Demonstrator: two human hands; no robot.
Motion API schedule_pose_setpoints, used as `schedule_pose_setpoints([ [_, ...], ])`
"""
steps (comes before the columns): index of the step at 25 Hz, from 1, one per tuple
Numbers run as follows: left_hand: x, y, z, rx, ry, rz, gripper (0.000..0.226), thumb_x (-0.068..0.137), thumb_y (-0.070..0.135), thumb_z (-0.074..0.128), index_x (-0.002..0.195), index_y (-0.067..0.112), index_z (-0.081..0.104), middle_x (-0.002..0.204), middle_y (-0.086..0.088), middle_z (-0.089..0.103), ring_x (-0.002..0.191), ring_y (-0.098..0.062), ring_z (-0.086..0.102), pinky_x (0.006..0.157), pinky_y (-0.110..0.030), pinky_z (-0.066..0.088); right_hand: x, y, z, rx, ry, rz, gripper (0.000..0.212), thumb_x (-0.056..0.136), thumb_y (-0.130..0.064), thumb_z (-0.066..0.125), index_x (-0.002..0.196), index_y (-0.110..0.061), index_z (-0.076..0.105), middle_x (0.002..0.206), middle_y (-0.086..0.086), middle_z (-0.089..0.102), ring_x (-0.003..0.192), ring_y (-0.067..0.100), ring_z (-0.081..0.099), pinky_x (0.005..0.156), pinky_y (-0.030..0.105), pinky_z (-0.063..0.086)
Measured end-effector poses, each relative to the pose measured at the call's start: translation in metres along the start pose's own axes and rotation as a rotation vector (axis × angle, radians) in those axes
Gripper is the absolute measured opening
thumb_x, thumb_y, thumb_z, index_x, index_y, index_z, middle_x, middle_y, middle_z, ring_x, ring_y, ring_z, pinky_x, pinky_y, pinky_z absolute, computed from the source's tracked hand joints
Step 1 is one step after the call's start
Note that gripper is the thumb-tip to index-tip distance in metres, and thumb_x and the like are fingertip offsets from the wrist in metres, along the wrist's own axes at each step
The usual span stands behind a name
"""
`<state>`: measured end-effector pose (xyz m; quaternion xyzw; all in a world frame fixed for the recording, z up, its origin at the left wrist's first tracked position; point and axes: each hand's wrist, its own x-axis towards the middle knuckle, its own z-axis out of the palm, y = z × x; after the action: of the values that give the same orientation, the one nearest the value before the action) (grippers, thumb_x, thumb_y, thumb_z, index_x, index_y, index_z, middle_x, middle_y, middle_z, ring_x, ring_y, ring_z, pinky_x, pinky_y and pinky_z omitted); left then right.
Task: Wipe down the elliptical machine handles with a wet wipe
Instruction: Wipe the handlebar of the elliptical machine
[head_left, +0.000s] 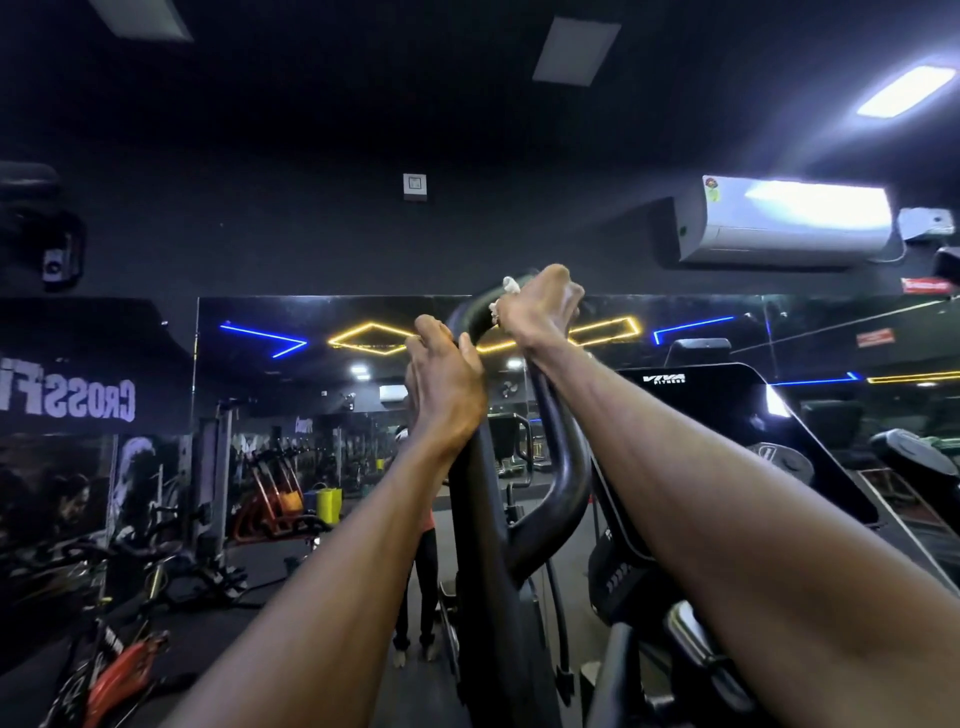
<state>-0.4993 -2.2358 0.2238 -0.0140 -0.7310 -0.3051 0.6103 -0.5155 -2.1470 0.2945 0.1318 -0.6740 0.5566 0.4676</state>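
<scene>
Handle (558, 467) of black elliptical tubing is taken as the landmark; it rises from the machine frame at the lower centre and curves into a loop at its top. Left hand (447, 389) is wrapped around the left side of the handle, just below the top bend, with fingers curled round the tube and thumb laid along it. Right hand (540, 306) is closed over the top of the handle, above and to the right of the left hand. Wipe (510, 285), white and crumpled, is pinched between the right hand and the handle; only small parts are seen protruding at the fingers. Both grips are therefore narrow and holding: the left on the handle alone, the right on the wipe pressed to the handle. Console (727, 415), dark and marked with a brand name, is located to the right of the handle. Mirror (260, 415) is mounted behind the handle, and an air conditioner (784, 221) is fixed above and to the right of it.
</scene>
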Motion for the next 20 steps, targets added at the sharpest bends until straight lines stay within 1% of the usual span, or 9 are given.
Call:
schedule_pose_setpoints([
  [2, -0.002, 0.000, -0.002, 0.013, 0.003, -0.006, 0.020, 0.101, 0.031, 0.041, 0.108, 0.013, 0.036, 0.102, -0.010, 0.046, 0.087, -0.025, 0.049, 0.064, -0.033, 0.030, 0.003, -0.006, 0.001, -0.057, -0.055, -0.032, 0.020, 0.084, -0.011, 0.071, 0.068, -0.008, 0.059, 0.088, 0.012, 0.066, 0.087, 0.031, 0.065, 0.070, 0.033, 0.052],
  [4, -0.002, 0.000, -0.002, 0.005, 0.003, -0.008, 0.020, 0.101, 0.031, 0.041, 0.107, 0.013, 0.036, 0.101, -0.009, 0.045, 0.086, -0.024, 0.048, 0.061, -0.031, 0.029, 0.001, -0.008, 0.001, -0.154, -0.131, -0.095, 0.029, 0.083, -0.007, 0.067, 0.061, -0.011, 0.049, 0.090, 0.014, 0.061, 0.089, 0.036, 0.062, 0.066, 0.032, 0.046],
  [9, -0.002, -0.001, -0.001, -0.044, 0.007, -0.023, 0.020, 0.101, 0.032, 0.043, 0.107, 0.014, 0.035, 0.100, -0.008, 0.045, 0.085, -0.025, 0.052, 0.061, -0.037, 0.040, -0.001, -0.010, -0.012, -0.525, -0.263, -0.379, 0.034, 0.083, -0.002, 0.059, 0.063, -0.012, 0.033, 0.088, 0.013, 0.046, 0.103, 0.044, 0.058, 0.068, 0.038, 0.043],
  [12, -0.002, -0.004, 0.000, -0.059, 0.019, -0.021, 0.019, 0.101, 0.032, 0.042, 0.108, 0.015, 0.036, 0.101, -0.008, 0.046, 0.083, -0.022, 0.052, 0.056, -0.030, 0.038, 0.000, -0.007, -0.019, -0.794, -0.371, -0.632, 0.010, 0.087, -0.008, 0.059, 0.084, -0.008, 0.050, 0.103, 0.013, 0.052, 0.109, 0.041, 0.055, 0.068, 0.041, 0.042],
  [13, -0.002, -0.004, 0.000, -0.063, 0.030, -0.019, 0.018, 0.101, 0.032, 0.042, 0.107, 0.015, 0.036, 0.100, -0.008, 0.046, 0.082, -0.021, 0.052, 0.055, -0.027, 0.035, 0.001, -0.002, -0.021, -0.856, -0.399, -0.722, 0.010, 0.090, -0.008, 0.057, 0.099, -0.008, 0.059, 0.111, 0.014, 0.056, 0.111, 0.040, 0.056, 0.068, 0.041, 0.044],
  [14, -0.003, -0.004, 0.001, -0.063, 0.036, -0.018, 0.018, 0.101, 0.032, 0.043, 0.106, 0.016, 0.036, 0.099, -0.007, 0.046, 0.082, -0.021, 0.051, 0.054, -0.027, 0.033, 0.001, 0.005, -0.021, -0.911, -0.443, -0.786, 0.019, 0.091, -0.007, 0.056, 0.109, -0.009, 0.062, 0.118, 0.014, 0.057, 0.113, 0.039, 0.056, 0.071, 0.042, 0.048],
  [15, -0.003, -0.004, 0.001, -0.061, 0.039, -0.016, 0.017, 0.101, 0.032, 0.043, 0.104, 0.017, 0.036, 0.098, -0.006, 0.047, 0.081, -0.020, 0.051, 0.054, -0.027, 0.033, 0.002, 0.008, -0.021, -0.942, -0.503, -0.812, 0.021, 0.092, -0.007, 0.055, 0.110, -0.009, 0.063, 0.121, 0.015, 0.058, 0.115, 0.038, 0.055, 0.077, 0.043, 0.051],
  [17, -0.003, -0.004, 0.001, -0.049, 0.042, -0.018, 0.017, 0.101, 0.032, 0.043, 0.105, 0.016, 0.037, 0.098, -0.006, 0.048, 0.080, -0.020, 0.052, 0.055, -0.027, 0.035, 0.006, 0.005, -0.018, -1.035, -0.601, -0.835, 0.012, 0.088, -0.008, 0.060, 0.100, -0.007, 0.061, 0.120, 0.014, 0.060, 0.116, 0.034, 0.054, 0.090, 0.045, 0.051],
  [20, -0.002, -0.003, 0.000, -0.054, 0.043, -0.032, 0.020, 0.101, 0.031, 0.044, 0.110, 0.015, 0.038, 0.099, -0.007, 0.048, 0.081, -0.021, 0.053, 0.057, -0.031, 0.041, 0.016, -0.007, -0.016, -1.055, -0.604, -0.870, 0.029, 0.083, -0.011, 0.062, 0.112, -0.009, 0.065, 0.115, 0.010, 0.066, 0.116, 0.031, 0.055, 0.091, 0.044, 0.050],
])
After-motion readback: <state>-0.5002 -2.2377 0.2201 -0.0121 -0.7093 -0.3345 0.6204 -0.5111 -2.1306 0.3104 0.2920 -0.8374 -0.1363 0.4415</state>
